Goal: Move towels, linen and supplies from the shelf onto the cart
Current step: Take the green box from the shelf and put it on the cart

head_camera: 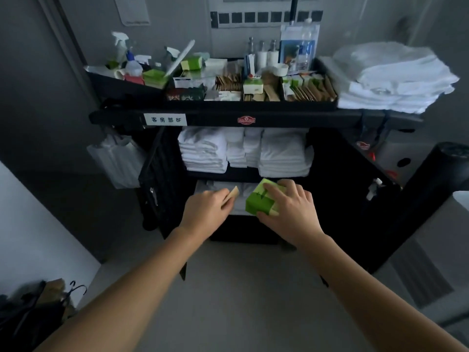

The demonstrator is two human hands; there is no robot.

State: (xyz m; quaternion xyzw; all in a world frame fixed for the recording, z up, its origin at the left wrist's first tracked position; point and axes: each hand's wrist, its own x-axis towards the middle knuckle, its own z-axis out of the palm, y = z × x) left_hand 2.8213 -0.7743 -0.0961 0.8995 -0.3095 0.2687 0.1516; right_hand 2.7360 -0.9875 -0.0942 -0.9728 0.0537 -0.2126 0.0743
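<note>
A black housekeeping cart stands straight ahead. My right hand grips a green box in front of the cart's lower shelf. My left hand is closed on a small tan packet beside it. Folded white towels fill the middle shelf, and more white linen lies on the lower shelf behind my hands. A stack of white towels rests on the cart's top right. The top tray holds several boxes, sachets and bottles.
Spray bottles stand at the tray's left end. A white bag hangs off the cart's left side. A black bin stands at the right. Hangers and dark items lie at the lower left on the floor.
</note>
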